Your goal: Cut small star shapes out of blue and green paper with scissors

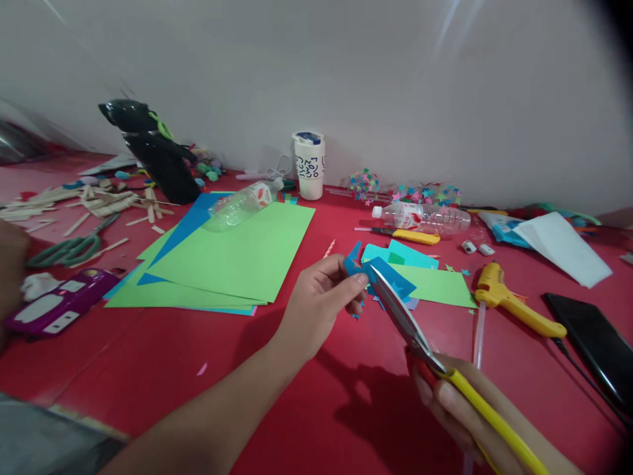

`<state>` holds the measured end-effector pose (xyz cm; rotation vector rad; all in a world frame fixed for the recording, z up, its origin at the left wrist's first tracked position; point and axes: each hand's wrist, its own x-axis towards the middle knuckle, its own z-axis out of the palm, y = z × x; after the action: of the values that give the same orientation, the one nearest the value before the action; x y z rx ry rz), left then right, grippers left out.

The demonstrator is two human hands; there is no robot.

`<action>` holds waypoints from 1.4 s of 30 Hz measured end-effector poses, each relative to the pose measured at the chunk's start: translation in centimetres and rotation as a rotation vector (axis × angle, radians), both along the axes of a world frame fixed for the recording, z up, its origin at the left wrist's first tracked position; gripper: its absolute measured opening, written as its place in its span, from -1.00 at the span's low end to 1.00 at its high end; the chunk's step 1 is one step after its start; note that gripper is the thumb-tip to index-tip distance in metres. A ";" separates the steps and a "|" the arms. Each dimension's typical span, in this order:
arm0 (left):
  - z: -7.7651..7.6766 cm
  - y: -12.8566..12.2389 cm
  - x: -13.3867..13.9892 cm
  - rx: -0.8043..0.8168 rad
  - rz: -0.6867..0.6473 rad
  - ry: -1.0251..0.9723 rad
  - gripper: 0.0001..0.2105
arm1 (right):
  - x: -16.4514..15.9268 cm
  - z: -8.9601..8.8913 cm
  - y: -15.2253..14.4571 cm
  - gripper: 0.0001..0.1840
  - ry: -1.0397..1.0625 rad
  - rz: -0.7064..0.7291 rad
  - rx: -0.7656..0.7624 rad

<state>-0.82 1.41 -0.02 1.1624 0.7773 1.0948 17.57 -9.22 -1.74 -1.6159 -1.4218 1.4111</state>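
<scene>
My left hand pinches a small piece of blue paper between thumb and fingers, above the middle of the red table. My right hand is wrapped round the handles of scissors with red and yellow grips. The blades point up and left, and their tips meet the blue paper beside my left thumb. Whether the blades are closed fully I cannot tell. Behind the paper lie more blue pieces, a light green strip and some small paper stars.
Green and blue sheets lie left, under a plastic bottle. A yellow glue gun, a black phone, a yellow cutter and another bottle are right. A white cup and a black flask stand behind. Another person's arm shows left.
</scene>
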 end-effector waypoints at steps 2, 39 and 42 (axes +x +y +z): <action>-0.2 -0.1 0.1 -0.021 0.002 -0.020 -0.92 | 0.0 -0.1 0.0 -0.38 -0.017 -0.006 0.000; -0.1 0.7 -0.4 -0.038 -0.045 0.040 -0.88 | -0.1 0.6 0.2 -0.43 -0.075 0.024 0.092; 0.3 0.9 -0.6 -0.023 -0.070 0.109 -0.90 | 0.0 0.8 0.2 -0.42 -0.078 0.011 0.076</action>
<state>-1.44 2.35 0.28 1.2290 0.8250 0.9684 17.61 -9.00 -0.89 -1.6333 -1.5121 1.2970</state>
